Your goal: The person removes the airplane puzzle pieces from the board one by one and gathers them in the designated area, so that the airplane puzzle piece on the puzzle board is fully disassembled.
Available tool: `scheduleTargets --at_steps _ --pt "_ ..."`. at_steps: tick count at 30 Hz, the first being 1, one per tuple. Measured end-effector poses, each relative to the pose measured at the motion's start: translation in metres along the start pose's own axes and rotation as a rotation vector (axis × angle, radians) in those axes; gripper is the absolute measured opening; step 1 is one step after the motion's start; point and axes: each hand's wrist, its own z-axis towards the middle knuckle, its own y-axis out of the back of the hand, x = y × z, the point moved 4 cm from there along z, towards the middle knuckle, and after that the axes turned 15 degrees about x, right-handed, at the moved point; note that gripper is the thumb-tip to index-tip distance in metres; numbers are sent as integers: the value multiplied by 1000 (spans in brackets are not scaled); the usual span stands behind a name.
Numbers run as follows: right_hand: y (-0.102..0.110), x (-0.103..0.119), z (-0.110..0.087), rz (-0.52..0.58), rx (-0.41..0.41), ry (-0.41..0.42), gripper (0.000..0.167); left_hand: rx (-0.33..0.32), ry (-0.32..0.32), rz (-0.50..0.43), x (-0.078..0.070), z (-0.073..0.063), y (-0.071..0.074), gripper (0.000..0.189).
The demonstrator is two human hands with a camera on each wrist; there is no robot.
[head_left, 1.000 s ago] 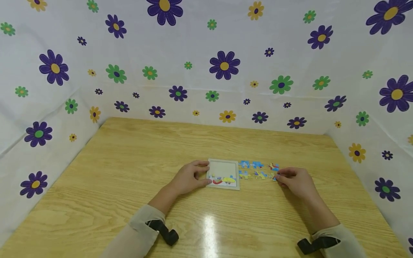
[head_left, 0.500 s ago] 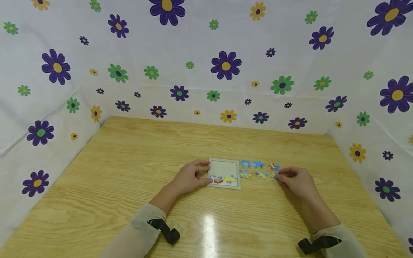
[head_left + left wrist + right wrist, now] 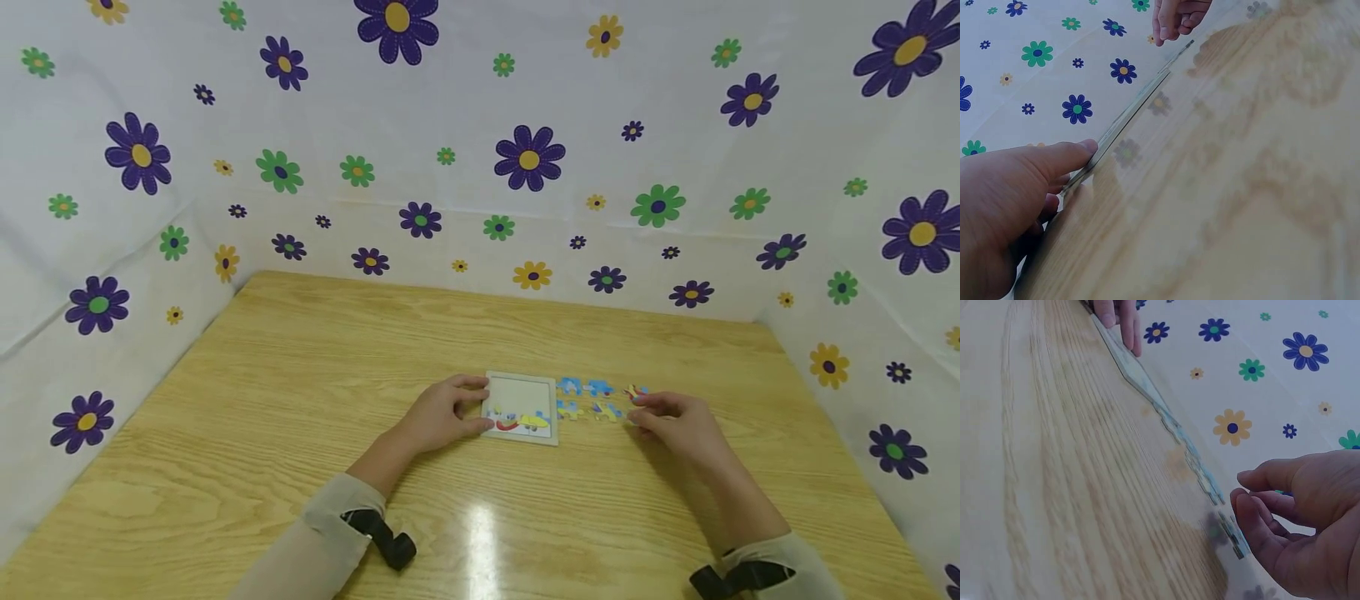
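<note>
Looking down at the table (image 3: pixel 337 350) from the head cam, left hand (image 3: pixel 441 413) grips the tray (image 3: pixel 521 395) by its 9 o'clock edge. Right hand (image 3: pixel 686 427) is out at the tray's 3 o'clock, fingers bent; honestly can't tell if they're pinching anything. Loose pieces (image 3: pixel 599 388) lie between, at the right hand's 9 to 10 o'clock, closest ones just beside the tray.
</note>
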Motion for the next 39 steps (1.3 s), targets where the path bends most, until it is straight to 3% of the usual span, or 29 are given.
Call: scheduleTargets --at_steps 39 --pt "-64 38 24 71 208 80 40 7 -24 -11 2 1 0 54"
